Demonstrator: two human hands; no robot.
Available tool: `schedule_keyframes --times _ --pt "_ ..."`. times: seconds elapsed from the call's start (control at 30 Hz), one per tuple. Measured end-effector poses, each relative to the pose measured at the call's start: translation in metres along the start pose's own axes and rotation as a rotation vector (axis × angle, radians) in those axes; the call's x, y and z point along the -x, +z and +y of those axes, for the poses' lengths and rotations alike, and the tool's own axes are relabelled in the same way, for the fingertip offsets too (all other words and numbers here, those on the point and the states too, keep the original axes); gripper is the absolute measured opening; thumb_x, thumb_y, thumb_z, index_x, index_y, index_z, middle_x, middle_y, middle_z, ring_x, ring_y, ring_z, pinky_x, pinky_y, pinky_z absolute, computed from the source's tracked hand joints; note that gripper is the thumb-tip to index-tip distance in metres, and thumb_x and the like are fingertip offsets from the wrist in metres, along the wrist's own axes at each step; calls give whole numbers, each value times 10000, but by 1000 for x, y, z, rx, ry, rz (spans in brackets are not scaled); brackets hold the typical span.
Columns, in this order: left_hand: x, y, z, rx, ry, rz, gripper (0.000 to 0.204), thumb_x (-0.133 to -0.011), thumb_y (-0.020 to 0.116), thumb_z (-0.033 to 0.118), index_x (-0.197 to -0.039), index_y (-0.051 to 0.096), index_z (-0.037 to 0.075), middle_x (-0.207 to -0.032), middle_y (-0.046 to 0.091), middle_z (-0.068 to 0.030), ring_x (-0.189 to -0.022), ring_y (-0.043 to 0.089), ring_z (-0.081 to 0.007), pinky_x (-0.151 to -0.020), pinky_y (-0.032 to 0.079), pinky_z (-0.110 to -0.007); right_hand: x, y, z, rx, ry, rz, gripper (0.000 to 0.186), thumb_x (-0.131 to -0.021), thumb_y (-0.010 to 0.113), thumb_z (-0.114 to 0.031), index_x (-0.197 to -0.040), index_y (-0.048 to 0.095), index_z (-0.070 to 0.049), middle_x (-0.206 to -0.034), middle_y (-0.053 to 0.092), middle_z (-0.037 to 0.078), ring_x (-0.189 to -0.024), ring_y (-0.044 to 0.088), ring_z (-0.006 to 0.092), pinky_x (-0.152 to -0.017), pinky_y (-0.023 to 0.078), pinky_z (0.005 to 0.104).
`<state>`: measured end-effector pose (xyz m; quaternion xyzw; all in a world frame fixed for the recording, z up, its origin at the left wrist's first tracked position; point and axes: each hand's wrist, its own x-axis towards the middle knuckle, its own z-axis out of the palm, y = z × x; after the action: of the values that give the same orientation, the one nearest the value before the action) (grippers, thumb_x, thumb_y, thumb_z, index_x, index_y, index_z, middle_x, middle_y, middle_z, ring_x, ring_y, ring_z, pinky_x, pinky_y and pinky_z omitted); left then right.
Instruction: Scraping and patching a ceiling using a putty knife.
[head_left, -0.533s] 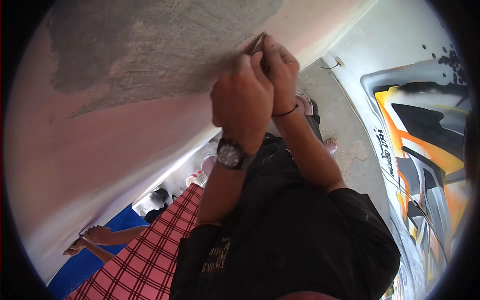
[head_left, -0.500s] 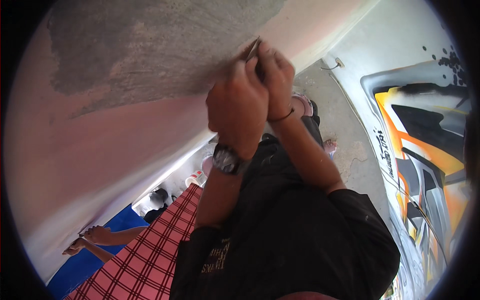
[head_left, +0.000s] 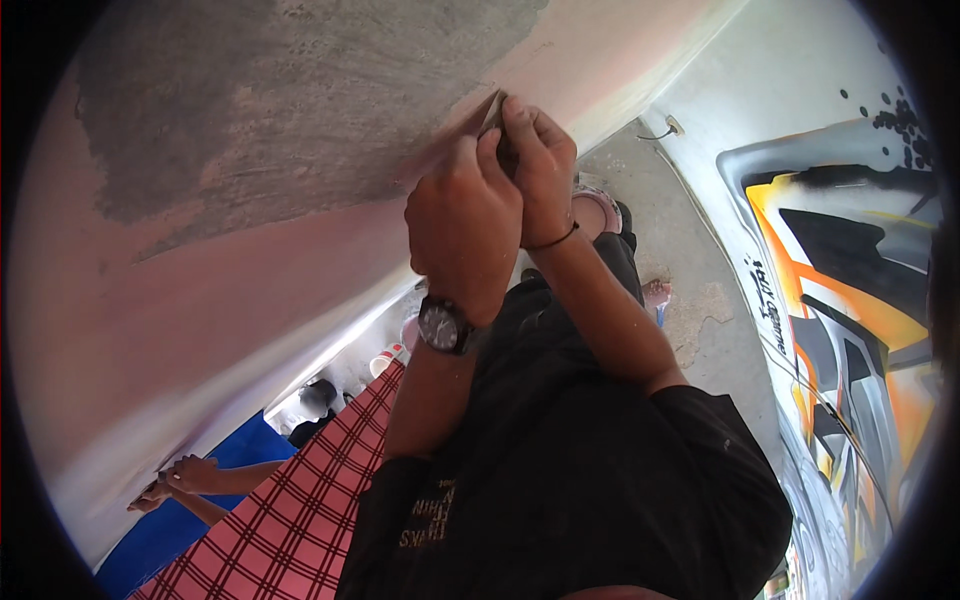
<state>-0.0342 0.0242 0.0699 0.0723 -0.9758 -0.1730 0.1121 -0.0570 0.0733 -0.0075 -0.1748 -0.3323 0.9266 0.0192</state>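
Note:
My left hand (head_left: pixel 465 230), with a watch at its wrist, is closed around a thin flat scraper blade (head_left: pixel 491 114). Beside it my right hand (head_left: pixel 545 175), a dark band on its wrist, grips the same scraper from the other side. The blade's tip meets the pink wall (head_left: pixel 300 265) near the lower edge of a rough grey bare patch (head_left: pixel 330 100). Most of the tool, including any handle, is hidden in my fingers.
At lower left another person's hands (head_left: pixel 180 480) press a thin tool to the wall, near blue cloth (head_left: pixel 240 450) and pink checked cloth (head_left: pixel 300 480). A round tub (head_left: pixel 595 212) holds pinkish contents. Cable (head_left: pixel 690 195) runs along the floor beside the painted wall (head_left: pixel 850 270).
Both hands, still holding the scraper, have moved a little down and left along the wall. The view has shifted slightly. The other person's hands have drawn closer together.

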Motion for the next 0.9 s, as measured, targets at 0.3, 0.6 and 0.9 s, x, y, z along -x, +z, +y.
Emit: schedule_keyframes --times 0.3,0.6,0.9 --pt "-2 -2 4 11 4 19 279 -965 604 254 -807 694 43 -809 686 -204 -768 664 -421 -646 514 -517 -5 3 -8 57 -123 -32 293 -1006 654 -262 -814 653 -41 -693 564 -54 -603 469 28 -524 368 208" --pt "-3 -5 7 57 -33 53 288 -968 597 253 -816 695 30 -812 698 -197 -762 673 -420 -654 533 -504 -8 10 -11 47 -112 -51 320 -1009 648 -251 -759 649 -52 -643 546 -58 -574 430 17 -493 325 215" --pt "-11 -18 19 112 86 17 373 -998 532 284 -831 685 -12 -811 696 -235 -761 685 -439 -663 553 -510 -16 15 -26 67 -204 -63 362 -1020 631 -289 -732 634 -69 -644 539 -73 -578 433 14 -506 330 204"
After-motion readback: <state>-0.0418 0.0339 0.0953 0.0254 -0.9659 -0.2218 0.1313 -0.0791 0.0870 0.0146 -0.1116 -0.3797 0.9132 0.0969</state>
